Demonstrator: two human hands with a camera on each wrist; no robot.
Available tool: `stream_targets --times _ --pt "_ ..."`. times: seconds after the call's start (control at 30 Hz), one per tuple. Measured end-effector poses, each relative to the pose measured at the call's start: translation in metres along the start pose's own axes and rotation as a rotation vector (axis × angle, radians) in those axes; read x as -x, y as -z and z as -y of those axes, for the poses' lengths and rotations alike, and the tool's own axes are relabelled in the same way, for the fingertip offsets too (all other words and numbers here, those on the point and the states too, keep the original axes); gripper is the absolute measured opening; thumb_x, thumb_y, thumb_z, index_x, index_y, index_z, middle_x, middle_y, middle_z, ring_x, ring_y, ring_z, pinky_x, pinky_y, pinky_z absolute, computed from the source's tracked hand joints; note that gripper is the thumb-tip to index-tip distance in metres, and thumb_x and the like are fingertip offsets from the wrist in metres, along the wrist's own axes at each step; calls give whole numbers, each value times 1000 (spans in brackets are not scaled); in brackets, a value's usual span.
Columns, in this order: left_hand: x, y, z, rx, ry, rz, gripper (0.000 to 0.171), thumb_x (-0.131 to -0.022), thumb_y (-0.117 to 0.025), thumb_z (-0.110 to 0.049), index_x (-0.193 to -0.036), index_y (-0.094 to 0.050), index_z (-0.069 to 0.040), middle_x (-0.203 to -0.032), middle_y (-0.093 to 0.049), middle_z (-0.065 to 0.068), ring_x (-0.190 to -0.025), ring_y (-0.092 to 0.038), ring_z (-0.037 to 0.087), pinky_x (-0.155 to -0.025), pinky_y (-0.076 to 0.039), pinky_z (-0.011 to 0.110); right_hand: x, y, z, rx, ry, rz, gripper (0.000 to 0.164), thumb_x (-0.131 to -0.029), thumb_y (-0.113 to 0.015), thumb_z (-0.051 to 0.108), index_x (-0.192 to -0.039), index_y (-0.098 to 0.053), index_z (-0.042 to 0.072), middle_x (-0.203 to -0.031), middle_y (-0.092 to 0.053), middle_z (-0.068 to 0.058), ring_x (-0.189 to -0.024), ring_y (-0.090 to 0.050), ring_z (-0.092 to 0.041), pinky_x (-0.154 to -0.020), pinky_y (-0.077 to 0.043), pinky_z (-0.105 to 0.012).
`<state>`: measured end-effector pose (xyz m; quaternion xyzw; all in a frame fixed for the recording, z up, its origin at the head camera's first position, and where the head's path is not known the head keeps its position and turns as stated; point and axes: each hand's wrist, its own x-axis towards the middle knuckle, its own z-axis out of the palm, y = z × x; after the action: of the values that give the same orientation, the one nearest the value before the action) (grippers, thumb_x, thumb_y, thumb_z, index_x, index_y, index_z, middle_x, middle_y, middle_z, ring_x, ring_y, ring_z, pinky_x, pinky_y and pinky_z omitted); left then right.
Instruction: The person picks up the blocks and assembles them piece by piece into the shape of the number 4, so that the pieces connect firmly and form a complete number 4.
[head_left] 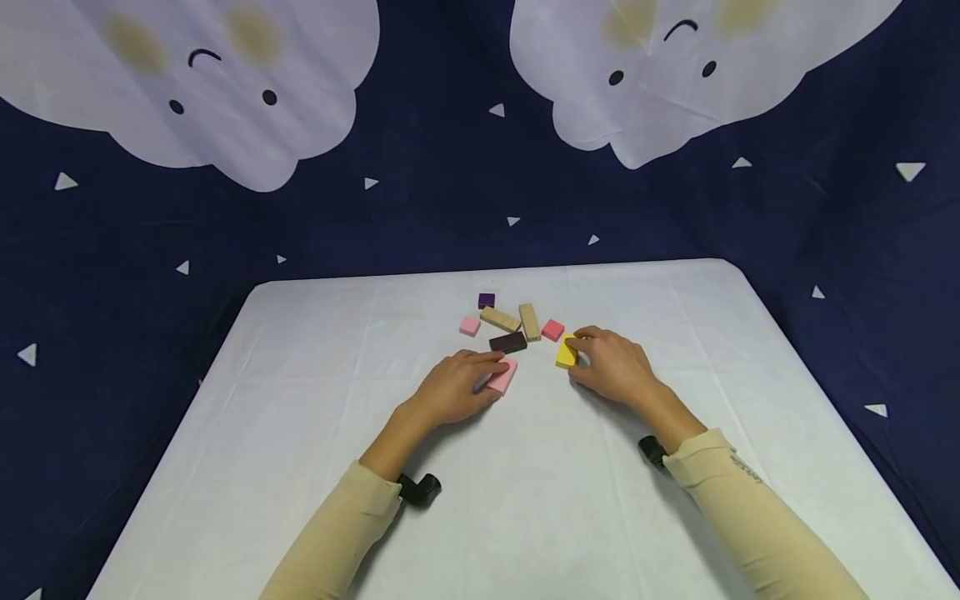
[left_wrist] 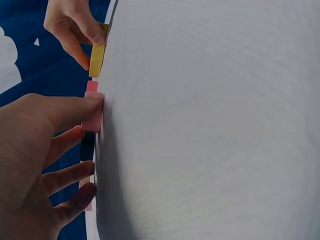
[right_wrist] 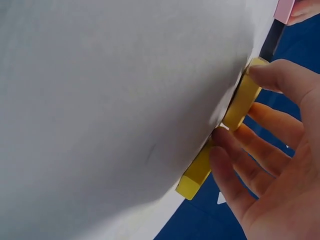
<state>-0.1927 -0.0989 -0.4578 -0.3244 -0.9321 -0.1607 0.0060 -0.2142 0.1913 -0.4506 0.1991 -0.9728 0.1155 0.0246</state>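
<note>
While the left hand (head_left: 453, 387) pinches a long pink block (head_left: 504, 377) between thumb and index finger, the right hand (head_left: 615, 365) pinches a yellow block (head_left: 566, 353) in the same manner. From my distant place I see, in both wrist views, that the remaining fingers of each hand are spread. Near the last two fingers of the right hand lies a second yellow block (right_wrist: 196, 172); the head view hides it mostly behind the hand, so I cannot say surely whether they touch it.

Both held blocks are at the white surface (head_left: 525, 500), apart from each other. Just beyond the pink one I see a dark brown block (head_left: 508, 342), and just beyond the yellow one a small red block (head_left: 552, 330). Between these and further back lie two wooden blocks (head_left: 529, 322), close together. To their left is a small pale pink block (head_left: 469, 326), and the dark purple block (head_left: 486, 301) is the farthest. Behind the surface hangs dark blue cloth (head_left: 435, 208) with white clouds.
</note>
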Motion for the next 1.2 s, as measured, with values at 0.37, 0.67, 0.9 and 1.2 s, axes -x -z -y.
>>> stream_targets --times 0.37,0.67,0.9,1.2 --pt "-1 0 2 11 -3 -5 45 -89 -67 -35 -132 -61 -20 -141 -50 -5 -123 -48 19 -101 -38 39 1 2 5 -69 4 51 54 -77 -71 26 -128 -64 11 -130 -56 -7 -113 -55 -29 -83 -48 -51" --pt "-2 0 2 0 0 2 46 -89 -66 -35 -132 -61 -21 -141 -50 -5 -123 -48 19 -101 -38 39 5 0 13 -152 7 108 58 -77 -74 30 -131 -62 11 -131 -53 -6 -116 -52 -27 -90 -45 -50" --pt "-2 3 1 3 -1 13 46 -89 -66 -35 -132 -61 -19 -141 -51 -3 -124 -48 19 -102 -37 39 9 0 18 -190 46 107 59 -77 -78 30 -130 -62 10 -130 -54 -4 -118 -51 -26 -97 -41 -47" --pt "-3 2 1 -3 5 14 46 -90 -66 -35 -133 -60 -19 -141 -50 -4 -124 -48 19 -102 -37 38 9 -3 17 -279 93 121 62 -73 -83 29 -128 -63 9 -126 -56 -3 -114 -51 -23 -99 -39 -44"
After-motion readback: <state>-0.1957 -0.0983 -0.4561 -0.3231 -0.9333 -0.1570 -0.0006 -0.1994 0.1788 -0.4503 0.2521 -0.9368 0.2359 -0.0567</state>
